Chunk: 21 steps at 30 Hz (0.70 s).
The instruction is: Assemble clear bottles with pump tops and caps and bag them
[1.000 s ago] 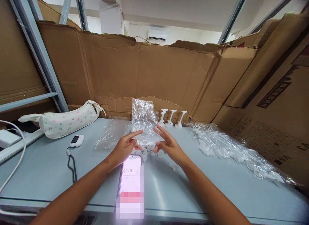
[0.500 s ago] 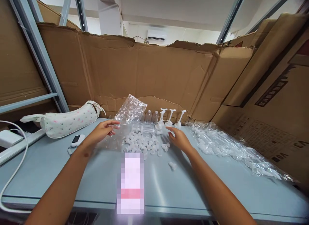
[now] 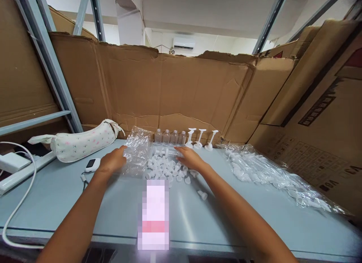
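Note:
My left hand [image 3: 112, 161] rests on the grey table [image 3: 56, 195], its fingers closed on the edge of an empty clear plastic bag [image 3: 137, 150] that lies crumpled there. My right hand [image 3: 189, 157] reaches over a heap of small white plastic caps [image 3: 165, 168], with its fingers curled around a small clear ribbed tube [image 3: 172, 152]. One loose cap [image 3: 202, 195] lies apart, nearer to me. Behind the heap stands a row of several small clear bottles [image 3: 169, 137] and three white stemmed pieces [image 3: 200, 138].
A phone [image 3: 153, 214] lies face up at the table's front edge. A flowered pouch [image 3: 82, 140] and a small white device [image 3: 92, 164] lie at the left, with white cables [image 3: 19, 202]. A clear bag of white parts [image 3: 268, 170] lies at the right. Cardboard walls [image 3: 181, 89] surround the table.
The bag, held upright by both hands a second ago, has been emptied and put down on the left. My right hand has moved in over the spilled caps.

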### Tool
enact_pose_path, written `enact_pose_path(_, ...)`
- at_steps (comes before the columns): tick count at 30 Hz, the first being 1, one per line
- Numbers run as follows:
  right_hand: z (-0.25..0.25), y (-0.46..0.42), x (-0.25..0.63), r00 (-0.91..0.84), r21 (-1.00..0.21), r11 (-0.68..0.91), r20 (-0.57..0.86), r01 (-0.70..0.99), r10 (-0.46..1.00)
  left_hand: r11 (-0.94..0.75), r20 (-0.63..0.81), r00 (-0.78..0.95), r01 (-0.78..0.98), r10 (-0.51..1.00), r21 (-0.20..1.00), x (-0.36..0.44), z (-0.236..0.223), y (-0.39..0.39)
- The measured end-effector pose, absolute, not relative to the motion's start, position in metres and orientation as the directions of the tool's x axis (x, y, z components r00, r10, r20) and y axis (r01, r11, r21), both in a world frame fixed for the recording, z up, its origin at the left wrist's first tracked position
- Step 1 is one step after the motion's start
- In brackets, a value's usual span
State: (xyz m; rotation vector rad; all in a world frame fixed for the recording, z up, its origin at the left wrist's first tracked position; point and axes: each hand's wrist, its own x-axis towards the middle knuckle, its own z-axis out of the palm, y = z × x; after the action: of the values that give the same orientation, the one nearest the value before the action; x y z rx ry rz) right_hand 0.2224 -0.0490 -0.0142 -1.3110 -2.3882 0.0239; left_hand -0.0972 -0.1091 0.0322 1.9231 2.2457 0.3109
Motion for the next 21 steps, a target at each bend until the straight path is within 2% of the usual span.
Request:
enact_pose_path(4, -0.013, -0.044, 0.211, -0.467, -0.209, 0.549, 0.338, 0.809, 0.817, 0.180, 0.027, -0.188, 0.966, 0.982, 0.184, -0.094, 0.028, -0.111)
enact_pose_path(7, -0.011, -0.045, 0.211, -0.458, -0.224, 0.556, 0.371, 0.800, 0.808, 0.133, 0.121, -0.146, 0.986, 0.982, 0.104, -0.089, 0.023, -0.110)
enact_pose_path(10, -0.006, -0.050, 0.216, -0.426, -0.259, 0.564, 0.436, 0.784, 0.793, -0.021, 0.257, 0.006, 0.998, 0.966, 0.054, -0.082, 0.015, -0.105)
enact_pose_path(13, 0.000, -0.060, 0.222, -0.365, -0.305, 0.565, 0.516, 0.767, 0.775, -0.180, 0.250, 0.153, 0.980, 0.956, 0.090, -0.076, 0.005, -0.098)
enact_pose_path(15, 0.005, -0.068, 0.225, -0.261, -0.451, 0.573, 0.582, 0.684, 0.770, -0.233, 0.174, 0.209, 0.964, 0.962, 0.128, -0.074, 0.000, -0.096)
enact_pose_path(18, 0.010, -0.081, 0.228, -0.036, -0.747, 0.561, 0.589, 0.357, 0.807, -0.296, 0.105, 0.282, 0.942, 0.954, 0.159, -0.075, -0.001, -0.096)
enact_pose_path(21, 0.014, -0.092, 0.231, 0.080, -0.856, 0.501, 0.512, 0.128, 0.855, -0.300, 0.131, 0.278, 0.934, 0.952, 0.193, -0.075, 0.005, -0.102)
